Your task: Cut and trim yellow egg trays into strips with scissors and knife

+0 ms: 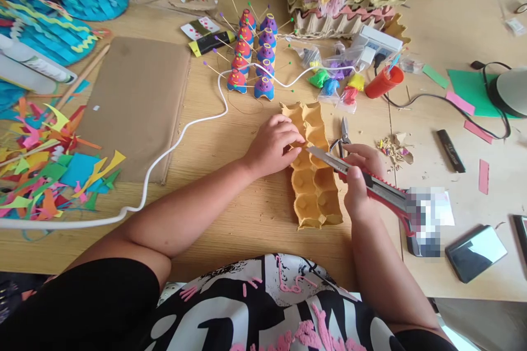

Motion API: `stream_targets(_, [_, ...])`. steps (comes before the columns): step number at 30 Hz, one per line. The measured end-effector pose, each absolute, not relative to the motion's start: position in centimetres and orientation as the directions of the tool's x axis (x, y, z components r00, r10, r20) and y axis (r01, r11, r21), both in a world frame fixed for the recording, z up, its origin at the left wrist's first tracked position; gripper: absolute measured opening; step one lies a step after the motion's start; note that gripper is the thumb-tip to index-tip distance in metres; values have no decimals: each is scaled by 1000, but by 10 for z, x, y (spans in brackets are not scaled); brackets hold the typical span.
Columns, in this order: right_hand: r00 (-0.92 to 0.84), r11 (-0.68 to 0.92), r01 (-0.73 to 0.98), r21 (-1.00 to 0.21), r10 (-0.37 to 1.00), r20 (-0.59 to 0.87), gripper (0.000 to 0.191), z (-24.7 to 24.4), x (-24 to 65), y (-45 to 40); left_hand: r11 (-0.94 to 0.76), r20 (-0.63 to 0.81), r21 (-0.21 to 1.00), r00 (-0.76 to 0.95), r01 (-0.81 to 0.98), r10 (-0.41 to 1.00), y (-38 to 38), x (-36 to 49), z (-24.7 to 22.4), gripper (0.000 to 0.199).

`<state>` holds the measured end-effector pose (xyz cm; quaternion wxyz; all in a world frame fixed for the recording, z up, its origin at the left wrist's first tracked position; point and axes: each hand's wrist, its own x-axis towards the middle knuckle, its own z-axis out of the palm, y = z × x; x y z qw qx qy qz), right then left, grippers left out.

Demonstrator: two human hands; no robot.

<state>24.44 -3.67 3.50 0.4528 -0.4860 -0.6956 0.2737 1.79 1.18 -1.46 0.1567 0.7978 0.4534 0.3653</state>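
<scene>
A yellow-brown egg carton (307, 202) made of two rows of cups lies lengthwise before me on the wooden table. My left hand (272, 145) holds its left edge, fingers curled over the rim near the middle. In my right hand (359, 175) is a red utility knife (385, 191), its blade extended. The blade's tip points left, over the carton's middle close to my left fingertips; whether it touches the cardboard I cannot tell. Just beyond my right hand lie small scissors (345, 130), partly covered by the fingers.
Painted egg-cup figures (264, 54) with pins stand behind the carton. A white cable (164, 145) crosses the table. Paper scraps (53, 175) and a cardboard sheet (132, 104) lie left. Bags of coloured clay (335, 82), a red cup (382, 83) and a dark phone-like object (475, 252) are right.
</scene>
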Motion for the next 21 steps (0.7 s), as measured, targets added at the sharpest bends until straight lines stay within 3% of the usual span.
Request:
stream_targets(5, [-124, 484, 560, -672, 851, 510, 24, 32, 238, -44, -514, 435, 594, 290, 619, 852, 11, 19, -16, 11])
stream_targets(12, [-272, 567, 675, -472, 786, 555, 24, 25, 238, -41, -496, 426, 612, 272, 615, 863, 12, 19, -17, 15])
stream_targets(21, [-225, 573, 662, -482, 766, 602, 20, 20, 237, -41, -484, 421, 628, 258, 609, 870, 12, 20, -15, 3])
